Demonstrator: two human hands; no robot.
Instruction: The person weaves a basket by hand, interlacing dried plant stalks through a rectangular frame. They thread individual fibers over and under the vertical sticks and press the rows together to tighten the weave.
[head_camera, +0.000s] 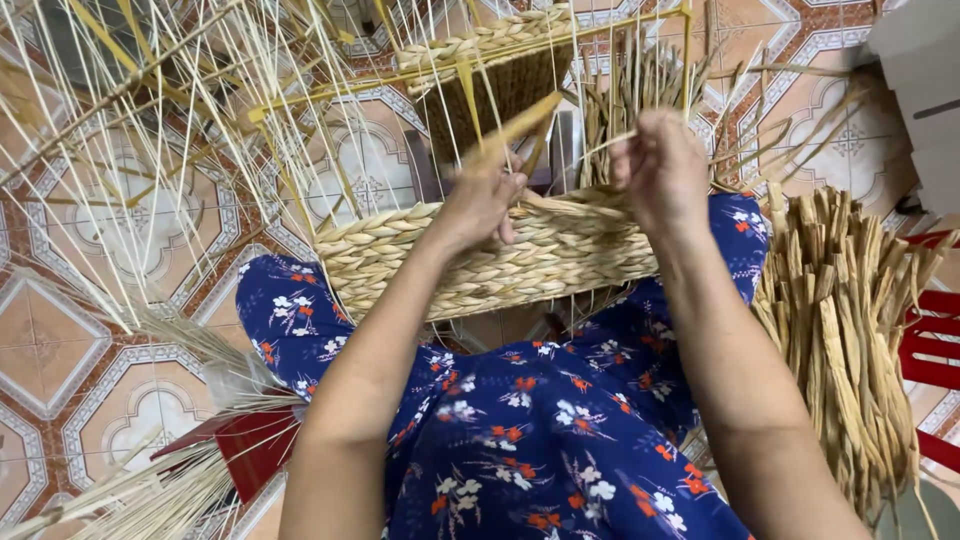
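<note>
So the half-woven basket (500, 265) is sitting on the person's lap, tipped on its side across the blue flowered fabric (540, 440), with its braided wall facing the camera and the unwoven stakes fanning out away from the body.

The left hand (487, 195) is resting against the top edge of the braided wall, fingers curled and pinching a flat strand (520, 122) that's sticking up and away at an angle. The right hand (662, 165) is hovering just beside it at the rim, closed into a loose fist around some thin pale strands; can't really tell how many it's gripping since the back of the hand is hiding the fingertips.

Stuff crowding in: a big spray of thin pale stakes (170, 130) is spreading all over the upper left, crossing in front of the patterned tile floor (60, 340). Right behind the hands there's a darker woven basket (500, 75) with a braided rim, sitting very near the one being worked. On the right, a thick bundle of dried flat fibre (840, 330) is hanging down just beside the knee, partly covering a red plastic stool (930, 350). Another red object (250, 440) is poking out at lower left under more loose straw (130, 490).
</note>
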